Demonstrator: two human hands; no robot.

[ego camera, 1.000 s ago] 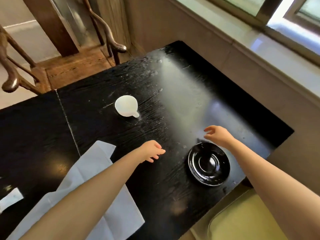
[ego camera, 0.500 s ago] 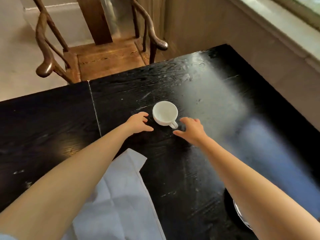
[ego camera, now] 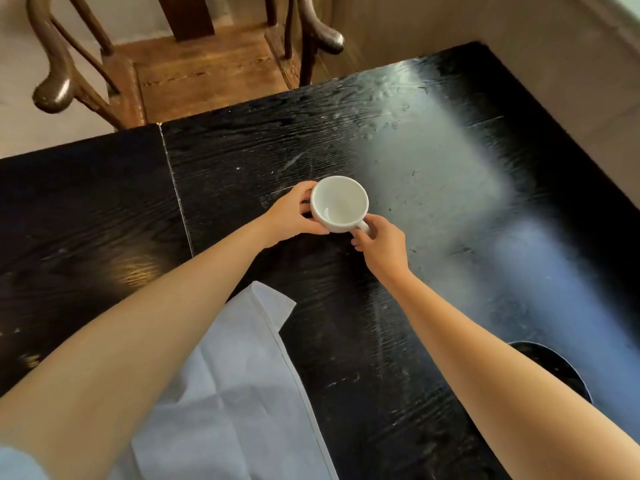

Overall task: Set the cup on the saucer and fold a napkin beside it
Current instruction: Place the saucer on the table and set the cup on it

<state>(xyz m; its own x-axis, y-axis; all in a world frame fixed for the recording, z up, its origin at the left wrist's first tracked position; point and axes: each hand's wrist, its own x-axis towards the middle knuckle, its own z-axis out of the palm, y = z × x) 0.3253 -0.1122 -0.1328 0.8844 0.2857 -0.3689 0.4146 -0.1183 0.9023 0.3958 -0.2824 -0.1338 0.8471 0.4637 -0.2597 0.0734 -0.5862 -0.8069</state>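
One white cup (ego camera: 339, 204) mid-table (ego camera: 433, 168), left hand (ego camera: 289, 216) wrapped round its side, right hand (ego camera: 381, 242) pinching its handle, one napkin (ego camera: 235, 393) at near edge, one saucer (ego camera: 554, 368) near right edge.

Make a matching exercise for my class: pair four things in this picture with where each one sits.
Things:
1. cup
2. napkin
3. saucer
4. chair

Places:
A. beyond the table's far edge
B. held between both hands
C. spread flat under the left forearm
D. partly hidden behind the right forearm

Pairs: 1-B, 2-C, 3-D, 4-A
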